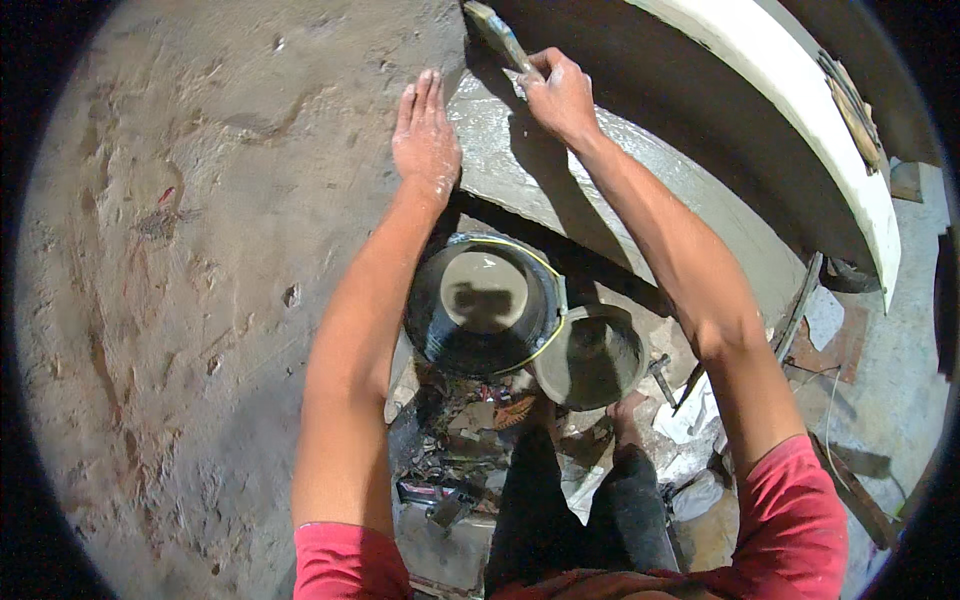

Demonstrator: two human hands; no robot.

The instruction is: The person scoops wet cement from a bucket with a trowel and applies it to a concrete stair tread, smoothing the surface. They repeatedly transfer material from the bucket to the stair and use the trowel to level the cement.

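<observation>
My right hand (562, 98), whitened with residue, is closed around what looks like a flat brush (500, 38), its far end pointing up and left toward the corner by the wall. Below it lies a wet, shiny grey cement surface (530, 170), where the arm casts a shadow. My left hand (428, 145) rests flat with fingers stretched out on the edge of the rough grey wall (230, 200). Between my forearms stands a black bucket (440, 335) with a yellow-edged rim, holding pale cloudy liquid (485, 290). A grey-coated basin (640, 355) sits beside it.
A curved white-edged panel (800, 85) arcs across the upper right, with wooden-handled tools (855, 115) on it. A hammer-like tool (660, 378) lies right of the basin. Rubble and scraps (465, 440) litter the ground around my legs (625, 510).
</observation>
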